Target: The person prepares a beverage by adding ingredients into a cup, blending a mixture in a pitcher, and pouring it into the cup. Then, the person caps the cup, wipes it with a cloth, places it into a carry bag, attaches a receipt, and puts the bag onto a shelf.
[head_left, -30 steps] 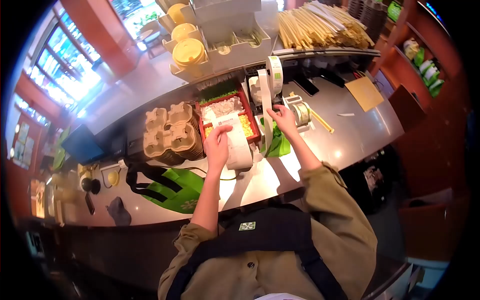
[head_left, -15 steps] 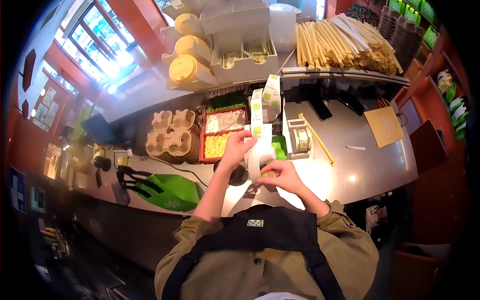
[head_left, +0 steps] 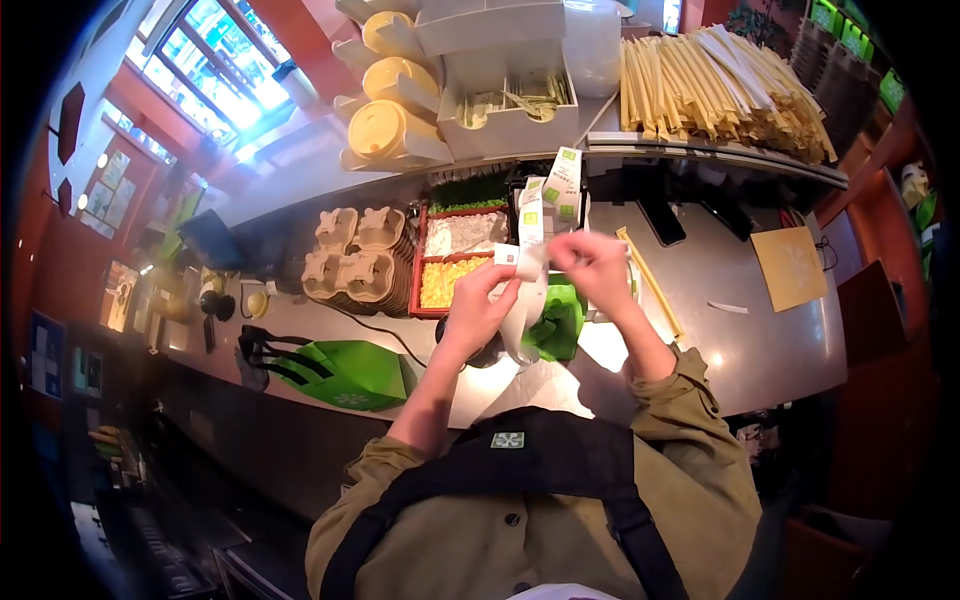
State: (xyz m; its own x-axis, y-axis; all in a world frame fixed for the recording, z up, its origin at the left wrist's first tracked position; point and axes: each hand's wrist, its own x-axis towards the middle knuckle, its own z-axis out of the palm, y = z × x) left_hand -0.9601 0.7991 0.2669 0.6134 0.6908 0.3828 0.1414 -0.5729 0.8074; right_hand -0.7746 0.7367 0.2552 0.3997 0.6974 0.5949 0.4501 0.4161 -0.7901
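Observation:
My left hand (head_left: 480, 305) pinches the loose end of a strip of printed labels (head_left: 531, 225), white with small green squares, and the end curls over between my hands. Just right of the strip is my right hand (head_left: 600, 275), its fingers drawn together and slightly blurred; whether they grip anything is hidden. The strip runs up to a dark label printer (head_left: 520, 190), largely covered by the labels. Pale backing paper (head_left: 516, 325) loops down below my hands. Behind it is a crumpled green bag or wrapper (head_left: 557, 325).
Cardboard cup carriers (head_left: 365, 270) are stacked left of a red divided tray (head_left: 415, 300). A green bag with black handles (head_left: 350, 375) lies near the front edge. Rightward are a yellow straw (head_left: 655, 290), a phone (head_left: 661, 218) and a kraft envelope (head_left: 788, 265). Wrapped straws (head_left: 720, 95) fill the shelf.
My right hand has risen from the lower part of the strip to beside its upper part. The label end in my left hand is now bent over. More of the green wrapper shows.

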